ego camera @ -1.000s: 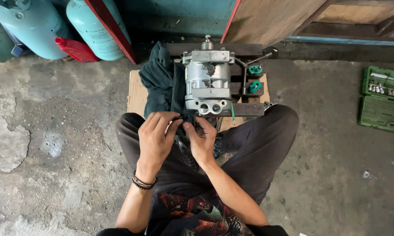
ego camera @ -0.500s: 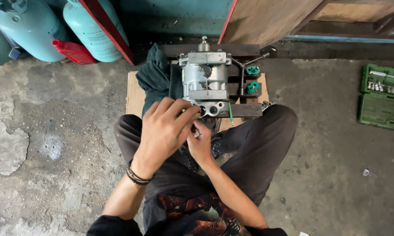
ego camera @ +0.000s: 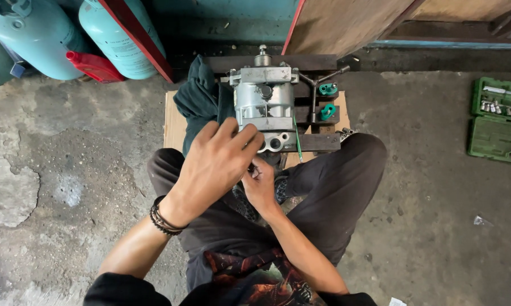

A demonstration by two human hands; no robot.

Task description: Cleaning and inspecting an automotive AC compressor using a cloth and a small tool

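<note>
- My right hand (ego camera: 261,187) sits low over my lap, fingers curled in. It seems to pinch something tiny, but I cannot tell what.
- My left hand (ego camera: 218,164) is spread flat, fingertips touching the near end of the metal compressor (ego camera: 264,105).
- The compressor lies on a wooden board (ego camera: 173,119) on the floor, just past my knees. It looks heavy, hard and maybe oily, so I think it is best held by its thick square ends.
- A dark green cloth (ego camera: 198,102) lies soft against its left side.
- Green caps (ego camera: 327,99) and a metal T-wrench (ego camera: 317,85) crowd its right side.
- Far right, an open green socket set (ego camera: 498,119). Far left, blue gas tanks (ego camera: 119,34).
</note>
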